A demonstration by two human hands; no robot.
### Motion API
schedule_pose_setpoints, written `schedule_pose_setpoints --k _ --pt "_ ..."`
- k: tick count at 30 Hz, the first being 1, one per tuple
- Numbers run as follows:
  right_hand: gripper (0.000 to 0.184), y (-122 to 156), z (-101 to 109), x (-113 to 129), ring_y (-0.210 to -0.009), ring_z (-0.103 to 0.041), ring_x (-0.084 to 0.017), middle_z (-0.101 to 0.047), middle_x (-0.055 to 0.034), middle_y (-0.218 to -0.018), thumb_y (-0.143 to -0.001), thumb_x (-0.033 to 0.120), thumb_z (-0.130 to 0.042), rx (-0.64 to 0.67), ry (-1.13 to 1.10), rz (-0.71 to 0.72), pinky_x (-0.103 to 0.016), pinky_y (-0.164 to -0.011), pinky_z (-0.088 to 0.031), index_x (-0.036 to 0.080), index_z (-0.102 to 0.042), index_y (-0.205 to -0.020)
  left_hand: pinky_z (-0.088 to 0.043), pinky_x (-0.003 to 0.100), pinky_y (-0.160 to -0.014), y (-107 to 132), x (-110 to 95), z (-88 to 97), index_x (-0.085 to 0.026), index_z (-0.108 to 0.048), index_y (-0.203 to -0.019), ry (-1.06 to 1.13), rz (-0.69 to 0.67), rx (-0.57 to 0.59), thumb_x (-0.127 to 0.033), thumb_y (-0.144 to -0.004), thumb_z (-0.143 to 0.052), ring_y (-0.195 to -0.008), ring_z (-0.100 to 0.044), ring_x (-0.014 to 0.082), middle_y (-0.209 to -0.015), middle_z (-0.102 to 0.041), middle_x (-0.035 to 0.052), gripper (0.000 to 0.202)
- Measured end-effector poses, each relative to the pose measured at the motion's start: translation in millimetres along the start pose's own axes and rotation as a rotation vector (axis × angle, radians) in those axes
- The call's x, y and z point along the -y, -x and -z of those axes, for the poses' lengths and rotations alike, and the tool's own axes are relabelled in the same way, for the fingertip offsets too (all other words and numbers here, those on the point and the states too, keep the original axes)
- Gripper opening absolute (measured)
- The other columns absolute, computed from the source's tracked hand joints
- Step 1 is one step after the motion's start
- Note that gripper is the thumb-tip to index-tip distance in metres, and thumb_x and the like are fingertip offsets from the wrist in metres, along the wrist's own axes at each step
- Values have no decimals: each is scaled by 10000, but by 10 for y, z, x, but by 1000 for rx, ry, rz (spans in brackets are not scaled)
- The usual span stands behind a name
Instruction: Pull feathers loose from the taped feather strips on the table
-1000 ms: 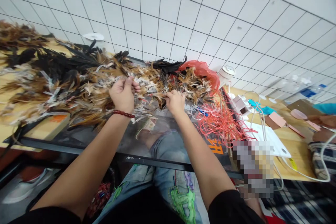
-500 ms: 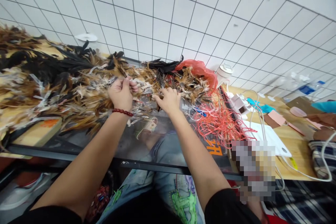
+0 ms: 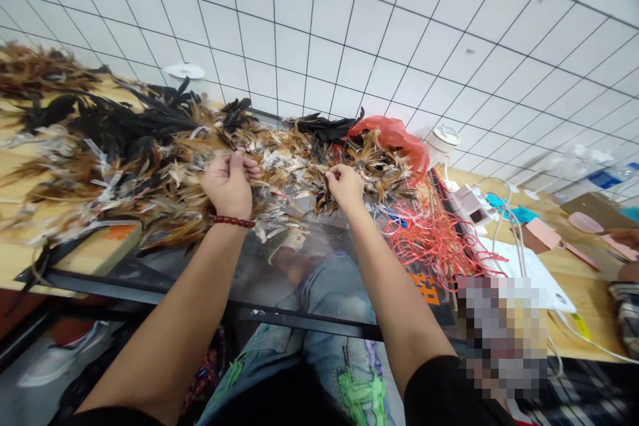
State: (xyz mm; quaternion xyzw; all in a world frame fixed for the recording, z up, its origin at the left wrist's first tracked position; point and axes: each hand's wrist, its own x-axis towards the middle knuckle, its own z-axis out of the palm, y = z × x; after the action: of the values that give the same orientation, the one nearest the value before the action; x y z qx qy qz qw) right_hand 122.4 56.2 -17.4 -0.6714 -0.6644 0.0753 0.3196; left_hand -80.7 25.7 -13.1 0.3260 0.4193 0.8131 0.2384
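Observation:
A thick heap of brown, white and black feathers point(image 3: 279, 146) spreads over the table in front of me. My left hand point(image 3: 230, 185), with a dark red bead bracelet on its wrist, is closed over the heap, thumb pressed to curled fingers. Whatever lies inside them is too small to make out. To the right, my right hand point(image 3: 347, 186) pinches a brown feather point(image 3: 323, 198) between thumb and fingertips at the heap's near edge. Beside that hand lies a tangle of red string point(image 3: 429, 236).
A red plastic bag point(image 3: 394, 136) sits behind the feathers, near a white lidded cup point(image 3: 443, 141). White cables and a white tablet-like slab point(image 3: 529, 273) lie right. A black-grid wall point(image 3: 299, 26) closes off the back. Another person's hand point(image 3: 626, 239) shows at the right edge.
My right hand has gone from spread fingers on the feathers to a pinch on a brown feather. My left hand stays closed. The whole view has shifted slightly.

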Motion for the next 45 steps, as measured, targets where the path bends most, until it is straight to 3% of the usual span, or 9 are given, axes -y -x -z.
schedule_pose_setpoints --k 6,12,16,20,24,29,34,41,45 --pt "223 98 -81 134 -900 -612 -163 -693 -21 -960 -897 317 -463 5 -61 96 -276 -810 -428 228 -667 -899 -498 190 -481 113 1 -15 -149 -628 -761 -50 23 86 -339 -818 -625 -469 -570 81 -579 -623 -14 198" --pt "243 91 174 -78 -794 -625 -175 -714 -12 -838 -877 382 -493 58 -3 157 -275 -744 -433 253 -696 -907 -497 201 -468 174 -24 -38 -157 -645 -782 -25 30 100 -344 -812 -631 -460 -569 87 -584 -625 -12 189" --pt "281 -188 432 -312 -840 -615 -198 -700 -64 -888 -872 342 -471 -76 -60 -34 -314 -796 -447 192 -697 -946 -510 207 -490 200 -35 -45 -158 -637 -767 -27 45 127 -360 -804 -641 -475 -579 89 -590 -627 -10 206" --pt "439 -245 450 -135 -1151 -492 -289 -517 -164 -1320 -828 245 -522 -393 102 -99 -457 -947 -374 189 -564 -1261 -508 210 -486 153 -53 -32 -168 -635 -807 7 85 56 -390 -801 -643 -476 -586 93 -600 -632 -10 222" --pt "341 13 -1 362 -1147 -457 -266 -560 -91 -1247 -864 310 -520 10 160 293 -450 -971 -339 280 -615 -1190 -497 208 -470 98 -69 -22 -172 -624 -803 45 78 -20 -387 -795 -652 -470 -583 96 -591 -626 -13 217" --pt "491 72 -460 678 -1292 -333 -256 -485 -34 -1415 -812 180 -536 147 165 447 -461 -1021 -253 337 -554 -1277 -488 200 -473 89 -75 -12 -162 -614 -811 46 60 -18 -379 -812 -636 -457 -565 83 -581 -616 -18 218" --pt "370 -191 -265 486 -1137 -479 -240 -646 -35 -1216 -871 210 -420 63 67 203 -429 -917 -317 295 -633 -1161 -483 200 -477 75 -85 -6 -169 -602 -820 38 62 -50 -406 -816 -627 -452 -557 78 -583 -598 -32 239" --pt "400 -108 42 76 -1156 -486 -240 -617 -26 -1256 -734 126 -557 181 115 343 -411 -929 -314 286 -690 -1075 -447 181 -441 186 -35 -62 -168 -598 -748 32 76 61 -384 -819 -630 -448 -550 73 -588 -611 -23 230" --pt "454 -30 52 -31 -1126 -514 -220 -638 -30 -1205 -738 63 -488 107 89 222 -389 -920 -350 267 -689 -1091 -436 173 -425 232 -26 -79 -168 -631 -771 15 69 106 -341 -827 -626 -431 -533 68 -571 -611 -25 182"
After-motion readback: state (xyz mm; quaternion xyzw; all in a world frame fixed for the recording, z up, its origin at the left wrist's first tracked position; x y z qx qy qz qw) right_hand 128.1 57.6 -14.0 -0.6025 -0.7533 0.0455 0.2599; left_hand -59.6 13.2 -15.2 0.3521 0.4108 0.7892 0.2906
